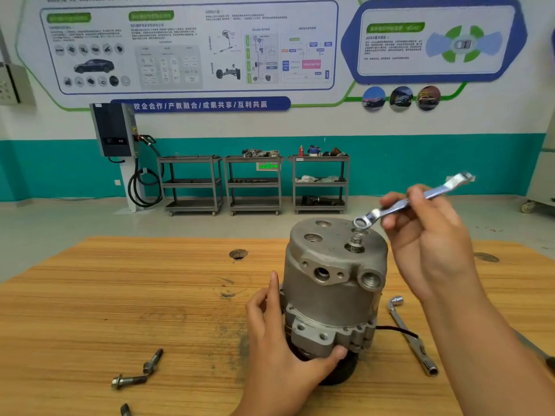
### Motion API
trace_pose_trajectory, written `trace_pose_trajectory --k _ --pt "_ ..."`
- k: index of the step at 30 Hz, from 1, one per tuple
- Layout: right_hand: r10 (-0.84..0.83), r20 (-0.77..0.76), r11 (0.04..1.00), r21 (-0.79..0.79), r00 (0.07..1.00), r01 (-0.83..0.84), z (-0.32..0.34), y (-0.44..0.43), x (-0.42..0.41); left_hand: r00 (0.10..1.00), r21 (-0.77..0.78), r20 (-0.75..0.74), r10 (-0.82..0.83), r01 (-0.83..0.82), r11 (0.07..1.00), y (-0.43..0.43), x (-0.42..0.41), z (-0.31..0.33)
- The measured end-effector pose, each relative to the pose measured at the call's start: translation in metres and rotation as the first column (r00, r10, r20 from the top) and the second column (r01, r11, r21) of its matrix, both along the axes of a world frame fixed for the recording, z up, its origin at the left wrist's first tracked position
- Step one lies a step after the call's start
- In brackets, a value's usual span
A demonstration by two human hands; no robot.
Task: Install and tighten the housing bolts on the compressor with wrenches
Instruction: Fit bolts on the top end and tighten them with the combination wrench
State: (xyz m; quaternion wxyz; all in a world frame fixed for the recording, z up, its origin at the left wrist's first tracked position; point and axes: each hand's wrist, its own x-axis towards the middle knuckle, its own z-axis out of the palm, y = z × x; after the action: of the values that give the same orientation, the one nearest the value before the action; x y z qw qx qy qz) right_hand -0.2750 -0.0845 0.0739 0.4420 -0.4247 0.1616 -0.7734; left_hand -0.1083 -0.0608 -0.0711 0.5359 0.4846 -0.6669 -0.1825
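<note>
A grey metal compressor (332, 283) stands upright on the wooden table (120, 295). One bolt (356, 243) sticks up from a hole in its top face. My right hand (426, 235) pinches a silver ring wrench (411, 201), whose ring end hovers just above the bolt head. My left hand (282, 349) grips the lower left side of the compressor, thumb across its front flange. Loose bolts (136, 370) lie on the table at the front left, one more at the bottom edge (125, 409).
An L-shaped socket wrench (411, 334) lies on the table right of the compressor, beside a black wire (396, 330). The tabletop has a round hole (238, 254) behind the compressor. Three metal carts (253, 184) and a charging unit (115, 130) stand along the far wall.
</note>
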Motion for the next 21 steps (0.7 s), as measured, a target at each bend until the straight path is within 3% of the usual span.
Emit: trace_pose_trajectory --k 3,7,16,21 --pt "0.021 0.071 1.000 0.004 0.997 -0.021 -0.015 -0.006 0.001 1.000 0.009 -0.003 0.000 0.000 1.000 -0.003 0.001 0.000" --pt "0.020 0.035 0.997 -0.078 0.999 -0.017 -0.020 -0.006 0.004 1.000 0.003 -0.001 0.006 -0.006 1.000 -0.001 0.000 0.001" --pt "-0.023 0.022 0.994 -0.107 0.999 0.025 -0.030 -0.004 0.007 0.999 -0.034 -0.036 0.030 -0.031 0.999 0.001 0.001 0.001" --pt "-0.111 -0.003 0.992 -0.062 0.994 0.111 -0.041 -0.002 0.012 0.994 0.065 -0.105 -0.030 0.036 0.997 0.003 0.003 0.003"
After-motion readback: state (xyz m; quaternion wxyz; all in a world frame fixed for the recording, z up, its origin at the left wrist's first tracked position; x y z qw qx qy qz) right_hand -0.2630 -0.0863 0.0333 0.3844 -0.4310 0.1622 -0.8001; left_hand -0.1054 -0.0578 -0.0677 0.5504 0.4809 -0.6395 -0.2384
